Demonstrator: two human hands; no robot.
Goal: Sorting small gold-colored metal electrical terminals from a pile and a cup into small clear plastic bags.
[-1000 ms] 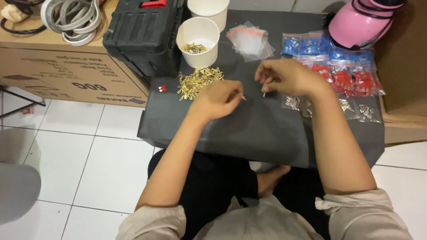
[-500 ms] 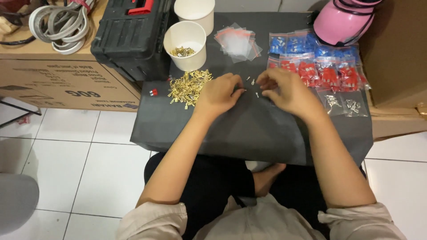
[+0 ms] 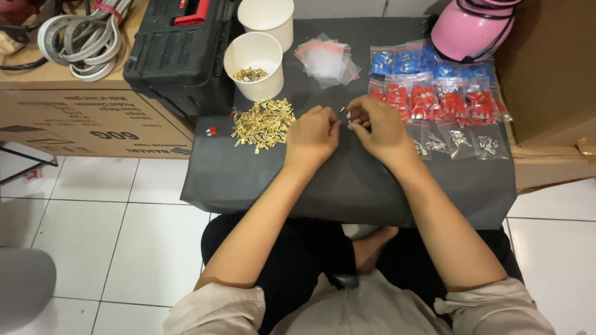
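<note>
My left hand (image 3: 312, 133) and right hand (image 3: 377, 126) pinch a small terminal (image 3: 343, 111); the brass pile (image 3: 263, 123) left of them looks mostly unsorted; filled bags (image 3: 434, 99) lie to the right.

Bare cloth (image 3: 347, 186) before hands (image 3: 344, 127)

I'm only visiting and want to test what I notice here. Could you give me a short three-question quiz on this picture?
1. True or false: the left hand and right hand meet over the dark cloth.
2. The pile of brass terminals lies beside which hand?
3. The paper cup nearer the pile holds: A) brass pieces B) red bags C) nothing

Key: 1 true; 2 the left hand; 3 A
</note>
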